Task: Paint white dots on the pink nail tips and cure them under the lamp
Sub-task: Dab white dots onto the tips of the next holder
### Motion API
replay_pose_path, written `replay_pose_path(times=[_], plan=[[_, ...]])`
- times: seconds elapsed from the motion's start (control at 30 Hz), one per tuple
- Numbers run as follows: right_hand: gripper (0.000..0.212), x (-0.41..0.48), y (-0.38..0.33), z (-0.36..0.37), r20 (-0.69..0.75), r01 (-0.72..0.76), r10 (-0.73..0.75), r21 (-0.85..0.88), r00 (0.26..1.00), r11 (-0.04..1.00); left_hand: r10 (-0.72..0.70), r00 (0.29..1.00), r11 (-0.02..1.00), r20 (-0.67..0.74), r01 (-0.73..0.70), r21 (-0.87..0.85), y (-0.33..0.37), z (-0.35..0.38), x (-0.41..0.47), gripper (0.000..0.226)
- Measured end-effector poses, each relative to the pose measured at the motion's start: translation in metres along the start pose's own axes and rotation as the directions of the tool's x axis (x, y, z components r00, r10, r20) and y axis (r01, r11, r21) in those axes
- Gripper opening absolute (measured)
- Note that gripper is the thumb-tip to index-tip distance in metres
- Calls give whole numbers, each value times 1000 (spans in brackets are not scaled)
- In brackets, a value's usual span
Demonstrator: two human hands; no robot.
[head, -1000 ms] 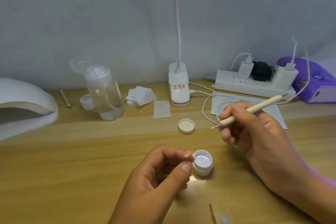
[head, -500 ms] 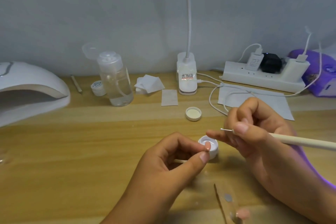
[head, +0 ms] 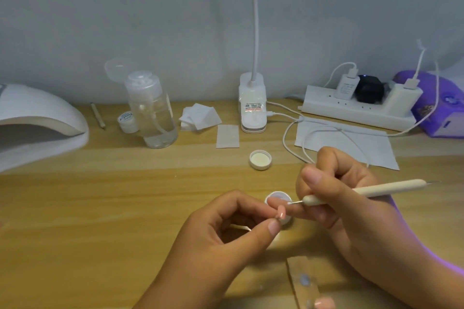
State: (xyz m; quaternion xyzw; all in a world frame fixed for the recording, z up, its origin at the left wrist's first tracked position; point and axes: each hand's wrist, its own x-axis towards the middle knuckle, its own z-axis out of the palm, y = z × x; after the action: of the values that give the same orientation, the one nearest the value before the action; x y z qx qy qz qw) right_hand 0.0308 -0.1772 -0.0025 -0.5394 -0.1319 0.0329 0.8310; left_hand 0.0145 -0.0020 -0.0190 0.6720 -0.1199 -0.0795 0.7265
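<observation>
Head view, the only one I have. I read this as the dotting stage, early rather than late. The left hand (head: 226,233) sits near the front edge of the pale wooden desk (head: 100,208). Its thumb and forefinger pinch a small glossy pink nail tip (head: 281,214), held just over the little round white pot of gel (head: 276,197). The right hand (head: 339,195) is closed in a pen grip round a slim cream-coloured dotting pen (head: 371,188). The pen's fine metal point is at the upper end of that tip, touching or just short of it; I cannot tell which. Any white dot on the tip is too small for me to make out.

At the very front edge lies a clear strip (head: 303,281) carrying a second pink nail tip (head: 324,303), partly cut off by the frame. I see no dots on it, so I judge it is waiting its turn. The pot's flat white lid (head: 260,159) lies upturned toward the middle of the desk. The white domed curing lamp (head: 42,120) stands at the left edge, well apart from both hands. As I judge it, all the curing is left to do.
</observation>
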Motion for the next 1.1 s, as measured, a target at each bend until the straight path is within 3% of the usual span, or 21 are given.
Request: replay_pose_path(times=[0.27,0.67,1.1], plan=[[23,2,4,1,-30,5,-5,-13,1000,1000,12,1000,1000,20,-12,-12,-1,0,0,17],[41,7,4,-3,-2,-44,44,-35,999,998,-1,1000,999,-6,2,44,0,-2,-1,18],[41,5,1,-2,42,-84,84,-2,996,996,-26,1000,1000,-1,26,16,1,-2,-3,21]])
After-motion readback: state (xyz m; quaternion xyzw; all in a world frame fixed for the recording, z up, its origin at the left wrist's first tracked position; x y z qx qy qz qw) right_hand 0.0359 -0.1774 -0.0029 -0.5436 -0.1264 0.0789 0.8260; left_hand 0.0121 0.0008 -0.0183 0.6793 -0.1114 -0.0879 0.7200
